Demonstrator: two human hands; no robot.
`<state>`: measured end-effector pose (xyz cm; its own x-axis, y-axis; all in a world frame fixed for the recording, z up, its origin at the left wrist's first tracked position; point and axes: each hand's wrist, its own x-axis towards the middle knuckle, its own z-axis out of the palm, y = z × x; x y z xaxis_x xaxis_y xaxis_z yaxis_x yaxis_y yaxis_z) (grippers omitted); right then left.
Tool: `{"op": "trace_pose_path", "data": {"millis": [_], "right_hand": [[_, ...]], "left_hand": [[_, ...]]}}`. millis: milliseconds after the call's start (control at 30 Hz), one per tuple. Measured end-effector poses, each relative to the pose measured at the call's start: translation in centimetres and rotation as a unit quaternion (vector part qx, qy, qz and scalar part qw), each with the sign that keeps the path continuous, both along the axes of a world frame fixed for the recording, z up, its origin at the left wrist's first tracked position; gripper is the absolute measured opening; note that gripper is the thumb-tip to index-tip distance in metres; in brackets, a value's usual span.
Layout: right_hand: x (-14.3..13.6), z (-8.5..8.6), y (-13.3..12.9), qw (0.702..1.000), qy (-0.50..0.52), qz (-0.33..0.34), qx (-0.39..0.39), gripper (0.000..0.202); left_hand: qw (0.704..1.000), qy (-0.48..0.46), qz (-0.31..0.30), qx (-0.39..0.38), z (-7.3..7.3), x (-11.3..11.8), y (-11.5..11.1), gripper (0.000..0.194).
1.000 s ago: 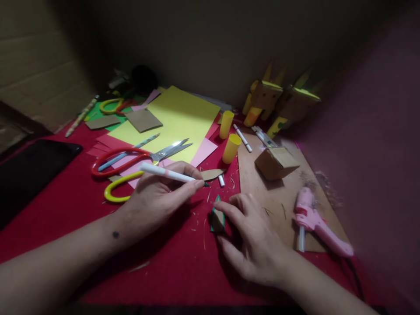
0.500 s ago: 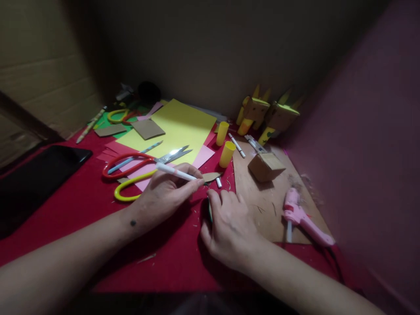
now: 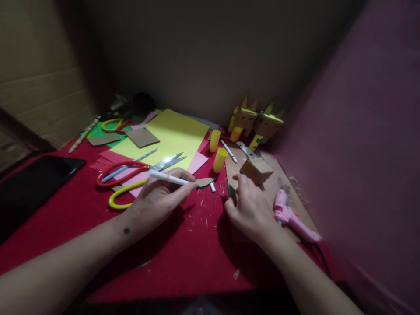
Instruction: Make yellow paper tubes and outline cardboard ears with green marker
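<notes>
My left hand [image 3: 162, 194] is closed on a white marker [image 3: 169, 177], whose front end lies by a small leaf-shaped cardboard piece [image 3: 205, 182]. Between thumb and fingers, my right hand [image 3: 247, 205] holds a dark green piece [image 3: 231, 192], mostly hidden. Just beyond that hand, a cardboard box [image 3: 256, 169] rests on a brown board [image 3: 288, 186]. Two yellow paper tubes [image 3: 215, 141] stand behind the leaf-shaped piece. A small white cap [image 3: 212, 187] lies beside it. Large scissors [image 3: 123, 174] with red and yellow handles are left of my left hand.
A pink glue gun [image 3: 292, 216] lies at the right. Two cardboard figures [image 3: 244, 118] stand at the back. Yellow paper [image 3: 177, 131] covers pink sheets, with a cardboard square [image 3: 142, 137] on top. A black flat object [image 3: 42, 188] lies at the left.
My right hand has moved right, away from my left hand, taking the dark green piece along. My left hand keeps the marker. The whole view has shifted slightly.
</notes>
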<state>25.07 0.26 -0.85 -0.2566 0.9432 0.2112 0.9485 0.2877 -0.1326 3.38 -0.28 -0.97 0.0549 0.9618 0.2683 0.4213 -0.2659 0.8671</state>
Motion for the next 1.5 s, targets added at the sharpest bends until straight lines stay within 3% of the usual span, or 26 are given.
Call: {"op": "trace_pose_path", "data": {"millis": [133,300,400,567,700,867,1033,1233,1367,1500], "right_hand": [[1.0,-0.5,2.2,0.998,-0.032,-0.048,-0.001,0.037],[1.0,-0.2,2.2,0.997,-0.066,-0.045,0.011,0.027],[0.1,0.9,2.0,0.997,-0.078,0.007,0.012,0.024],[-3.5,2.0,3.3,0.983,-0.098,0.153,-0.017,0.026],[-5.9,1.3,4.7,0.972,-0.111,0.207,-0.02,0.025],[-6.7,-0.2,5.1,0.964,-0.121,0.235,0.033,0.019],[-5.6,-0.5,3.9,0.956,-0.131,0.252,0.079,0.018],[-3.3,-0.6,0.0,0.933,-0.123,0.328,0.083,0.019],[-1.7,-1.0,-1.7,0.92,-0.083,0.382,0.042,0.026],[-0.5,-1.5,-2.4,0.925,0.025,0.379,0.016,0.039]], "left_hand": [[1.0,0.002,0.0,-0.004,0.0,0.1,0.0,0.021],[1.0,-0.005,0.011,-0.02,0.3,0.1,-0.2,0.021],[0.999,-0.022,0.022,-0.039,0.6,0.1,-0.3,0.021],[0.995,-0.056,0.059,-0.061,1.6,0.1,-0.2,0.021],[0.992,-0.065,0.082,-0.063,2.4,-0.1,-0.1,0.019],[0.992,-0.069,0.092,-0.042,2.6,-0.5,-0.2,0.018],[0.984,-0.127,0.122,-0.008,3.2,-0.7,-0.4,0.013],[0.965,-0.229,0.129,0.003,3.0,-0.8,-0.3,0.007],[0.965,-0.236,0.113,0.005,2.3,-0.9,0.2,0.008],[0.97,-0.215,0.109,0.011,1.9,-0.7,0.2,0.008]]}}
